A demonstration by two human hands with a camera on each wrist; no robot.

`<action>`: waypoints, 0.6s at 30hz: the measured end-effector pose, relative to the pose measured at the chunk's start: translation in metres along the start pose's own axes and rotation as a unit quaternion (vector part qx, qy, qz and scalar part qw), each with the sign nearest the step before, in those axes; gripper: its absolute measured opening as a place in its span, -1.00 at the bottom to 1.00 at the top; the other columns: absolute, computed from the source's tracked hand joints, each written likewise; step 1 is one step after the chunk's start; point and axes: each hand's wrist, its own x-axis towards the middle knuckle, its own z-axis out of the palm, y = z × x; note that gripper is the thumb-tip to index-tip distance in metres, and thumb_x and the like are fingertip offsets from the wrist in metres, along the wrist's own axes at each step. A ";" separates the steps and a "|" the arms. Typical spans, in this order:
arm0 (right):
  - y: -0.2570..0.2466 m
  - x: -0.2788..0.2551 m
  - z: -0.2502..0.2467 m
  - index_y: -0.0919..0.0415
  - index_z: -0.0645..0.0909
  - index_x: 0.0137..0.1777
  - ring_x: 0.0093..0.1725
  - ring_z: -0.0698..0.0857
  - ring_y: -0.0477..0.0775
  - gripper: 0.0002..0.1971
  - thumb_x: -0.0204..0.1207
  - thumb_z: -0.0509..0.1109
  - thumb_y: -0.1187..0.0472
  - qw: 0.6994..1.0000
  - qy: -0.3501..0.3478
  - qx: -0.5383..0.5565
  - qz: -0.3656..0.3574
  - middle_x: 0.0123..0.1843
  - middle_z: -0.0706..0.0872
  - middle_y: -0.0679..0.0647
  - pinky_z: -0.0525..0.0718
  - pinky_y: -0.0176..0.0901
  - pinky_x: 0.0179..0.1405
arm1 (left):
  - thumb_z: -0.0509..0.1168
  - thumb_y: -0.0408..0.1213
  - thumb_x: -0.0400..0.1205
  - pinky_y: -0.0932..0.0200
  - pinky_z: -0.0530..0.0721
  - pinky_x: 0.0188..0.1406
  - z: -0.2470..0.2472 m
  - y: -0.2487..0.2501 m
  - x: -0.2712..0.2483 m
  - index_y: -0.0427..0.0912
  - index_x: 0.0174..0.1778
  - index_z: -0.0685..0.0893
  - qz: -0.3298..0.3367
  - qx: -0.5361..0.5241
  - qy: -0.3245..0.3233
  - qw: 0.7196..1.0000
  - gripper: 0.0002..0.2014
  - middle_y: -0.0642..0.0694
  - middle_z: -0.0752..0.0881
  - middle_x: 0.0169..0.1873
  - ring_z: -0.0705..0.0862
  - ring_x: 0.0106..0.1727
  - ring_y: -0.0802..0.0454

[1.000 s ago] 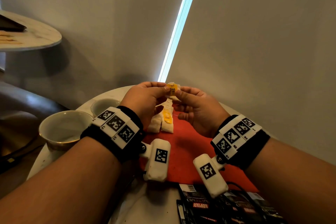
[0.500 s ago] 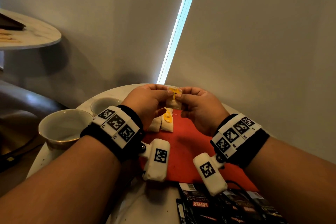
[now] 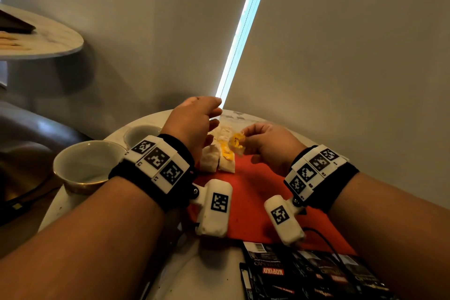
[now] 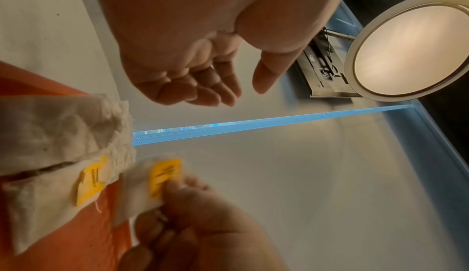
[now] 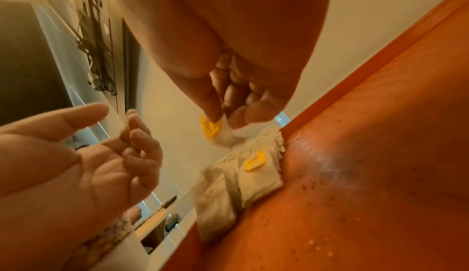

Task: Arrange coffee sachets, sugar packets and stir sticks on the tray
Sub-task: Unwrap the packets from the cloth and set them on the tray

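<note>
Nearest the camera, black sachets [image 3: 314, 273] lie at the table [image 3: 214, 273] edge, cut off by the bottom of the head view; only "KOPIKO" on one can be read, the rest of the print is too dark. They overlap the near edge of the red tray [image 3: 253, 197], much of which is hidden behind both wrist cameras.

Farther in, the right hand [image 3: 270, 146] pinches a white packet [image 3: 235, 144] with a yellow tag between thumb and forefinger, the other fingers curled, holding it above the tray's far end. The packet is blurred in both wrist views and its print cannot be read.

Just below and left of it, a row of white packets [image 3: 219, 161] lies on the tray's far left corner; one shows a yellow tag, and how many there are cannot be told.

The left hand [image 3: 192, 124] hovers beside the row, fingers loosely spread and holding nothing.

Left of the tray stand two cups [image 3: 85, 165], the far one half hidden by the left wrist. A second table [image 3: 41, 41] is cut off at the left edge.
</note>
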 end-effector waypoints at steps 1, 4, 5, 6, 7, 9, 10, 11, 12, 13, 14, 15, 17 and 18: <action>0.001 0.001 0.000 0.24 0.67 -0.01 -0.26 0.70 0.08 -0.85 0.56 0.42 0.48 0.999 -0.022 -0.034 0.018 -0.10 0.75 0.24 0.61 -0.10 -0.38 | 0.33 -0.11 0.68 0.03 0.51 -0.20 0.000 0.000 0.000 0.03 0.07 0.68 0.002 -0.002 0.004 1.000 -0.90 0.07 0.76 -0.07 0.67 -0.02 0.06; 0.000 0.000 0.003 0.28 0.66 0.06 -0.36 0.63 0.05 -0.82 0.56 0.39 0.52 0.987 -0.114 -0.070 0.083 -0.19 0.73 0.21 0.62 -0.18 -0.47 | 0.30 -0.11 0.71 0.03 0.54 -0.18 -0.002 0.001 0.001 0.05 0.04 0.68 0.004 0.005 0.009 1.000 -0.93 0.09 0.75 -0.10 0.67 -0.02 0.07; 0.000 -0.001 0.005 0.28 0.65 0.07 -0.40 0.59 0.02 -0.81 0.57 0.37 0.53 0.982 -0.143 -0.074 0.103 -0.23 0.70 0.19 0.61 -0.21 -0.50 | 0.29 -0.12 0.73 0.02 0.55 -0.15 -0.001 0.001 0.002 0.06 0.03 0.68 0.006 0.010 0.008 1.000 -0.93 0.09 0.75 -0.10 0.67 -0.01 0.06; 0.000 -0.001 0.006 0.28 0.63 0.09 -0.42 0.56 0.00 -0.80 0.58 0.35 0.54 0.977 -0.162 -0.079 0.118 -0.26 0.67 0.17 0.59 -0.22 -0.48 | 0.27 -0.14 0.74 0.02 0.58 -0.10 -0.001 0.001 0.002 0.08 0.00 0.67 0.009 0.018 0.006 1.000 -0.93 0.08 0.74 -0.11 0.66 0.01 0.06; 0.001 -0.001 0.008 0.28 0.63 0.11 -0.43 0.54 -0.02 -0.79 0.59 0.34 0.53 0.973 -0.172 -0.088 0.126 -0.28 0.66 0.16 0.57 -0.21 -0.45 | 0.26 -0.15 0.76 0.01 0.60 -0.02 -0.001 0.000 0.002 0.09 -0.03 0.65 0.013 0.027 0.005 1.000 -0.91 0.05 0.73 -0.11 0.65 0.03 0.06; 0.002 0.003 0.010 0.27 0.66 0.12 -0.44 0.55 -0.03 -0.81 0.59 0.37 0.49 0.972 -0.166 -0.113 0.126 -0.34 0.67 0.10 0.58 -0.20 -0.42 | 0.25 -0.16 0.77 -0.06 0.61 0.12 -0.001 -0.001 0.002 0.11 -0.06 0.63 0.017 0.041 0.002 0.999 -0.88 -0.01 0.74 -0.08 0.64 0.04 0.07; 0.002 0.006 0.011 0.27 0.67 0.12 -0.44 0.56 -0.04 -0.82 0.60 0.38 0.47 0.973 -0.152 -0.118 0.125 -0.36 0.68 0.09 0.60 -0.20 -0.43 | 0.26 -0.16 0.76 -0.05 0.60 0.12 -0.001 -0.001 0.002 0.11 -0.06 0.64 0.015 0.038 0.002 0.999 -0.89 0.01 0.73 -0.10 0.65 0.03 0.08; 0.002 0.008 0.012 0.26 0.68 0.12 -0.45 0.58 -0.04 -0.83 0.60 0.39 0.45 0.976 -0.135 -0.113 0.129 -0.35 0.69 0.09 0.63 -0.20 -0.44 | 0.26 -0.15 0.76 -0.04 0.59 0.09 -0.001 -0.001 0.003 0.10 -0.04 0.64 0.012 0.032 0.003 0.999 -0.90 0.06 0.72 -0.12 0.65 0.01 0.08; 0.002 0.011 0.013 0.26 0.69 0.10 -0.47 0.59 -0.04 -0.84 0.60 0.40 0.45 0.979 -0.117 -0.100 0.135 -0.33 0.69 0.10 0.64 -0.20 -0.45 | 0.25 -0.15 0.76 -0.04 0.58 0.05 -0.002 -0.001 0.003 0.10 -0.04 0.64 0.012 0.035 0.004 0.999 -0.89 0.10 0.71 -0.13 0.65 0.01 0.08; 0.003 0.013 0.014 0.26 0.69 0.08 -0.50 0.61 -0.03 -0.86 0.60 0.41 0.44 0.981 -0.100 -0.092 0.138 -0.32 0.69 0.12 0.65 -0.20 -0.47 | 0.23 -0.16 0.78 -0.04 0.58 0.04 -0.001 -0.001 0.003 0.11 -0.06 0.63 0.013 0.045 0.003 0.999 -0.87 0.11 0.69 -0.13 0.64 0.02 0.08; 0.003 0.015 0.016 0.25 0.69 0.05 -0.53 0.63 -0.04 -0.88 0.59 0.43 0.43 0.982 -0.084 -0.093 0.139 -0.33 0.69 0.12 0.65 -0.21 -0.49 | 0.21 -0.17 0.79 -0.03 0.58 0.03 -0.001 0.000 0.003 0.12 -0.07 0.62 0.012 0.052 0.001 0.999 -0.85 0.11 0.69 -0.12 0.64 0.03 0.08; 0.003 0.017 0.018 0.23 0.70 0.02 -0.54 0.66 -0.05 -0.89 0.59 0.45 0.42 0.983 -0.071 -0.103 0.138 -0.34 0.71 0.10 0.67 -0.22 -0.49 | 0.21 -0.17 0.79 -0.02 0.59 0.01 -0.001 -0.001 0.003 0.11 -0.07 0.62 0.006 0.053 0.003 0.999 -0.85 0.10 0.70 -0.11 0.64 0.02 0.09; 0.005 0.020 0.020 0.17 0.71 -0.03 -0.49 0.70 -0.05 -0.90 0.58 0.48 0.38 0.982 -0.059 -0.119 0.133 -0.33 0.73 0.08 0.70 -0.20 -0.45 | 0.26 -0.14 0.75 -0.02 0.57 -0.03 -0.002 -0.001 0.003 0.10 -0.05 0.65 -0.014 0.044 0.009 0.999 -0.91 0.04 0.75 -0.02 0.65 -0.04 0.11; 0.005 0.021 0.021 0.16 0.71 -0.04 -0.45 0.70 -0.04 -0.90 0.58 0.48 0.37 0.982 -0.056 -0.119 0.135 -0.30 0.74 0.08 0.71 -0.20 -0.45 | 0.30 -0.12 0.71 -0.02 0.56 -0.05 -0.002 -0.001 0.003 0.08 -0.02 0.67 -0.031 0.042 0.009 0.999 -0.95 0.00 0.76 0.03 0.66 -0.06 0.12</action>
